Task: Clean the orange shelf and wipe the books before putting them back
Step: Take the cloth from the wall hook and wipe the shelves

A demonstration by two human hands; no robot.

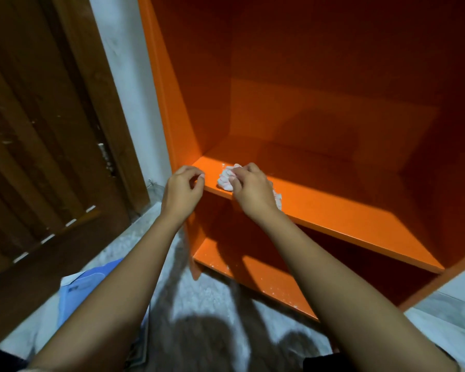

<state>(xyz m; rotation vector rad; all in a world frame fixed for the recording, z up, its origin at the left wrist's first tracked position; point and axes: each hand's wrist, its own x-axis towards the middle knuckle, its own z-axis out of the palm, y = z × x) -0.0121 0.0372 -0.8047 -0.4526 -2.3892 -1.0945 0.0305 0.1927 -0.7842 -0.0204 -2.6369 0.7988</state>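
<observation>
A brown wooden door (pixel 38 130) stands beside a white wall (pixel 124 76), over pale speckled floor (pixel 207 291).

Worn on the head, looking forward and down into the orange shelf (pixel 333 210) from close by. Wide-angle, with the door (pixel 51 130) at left and floor (pixel 199 294) below.

Dark brown slatted wooden door (pixel 38 130) on the left, with its frame (pixel 113 122) butting a narrow strip of white wall (pixel 129 76). Floor (pixel 207 294) is pale grey speckled stone, with another pale wall face (pixel 462 280) at lower right. Room is dim overall, but hard light throws sharp dark shadows (pixel 199 342) across the floor.
</observation>
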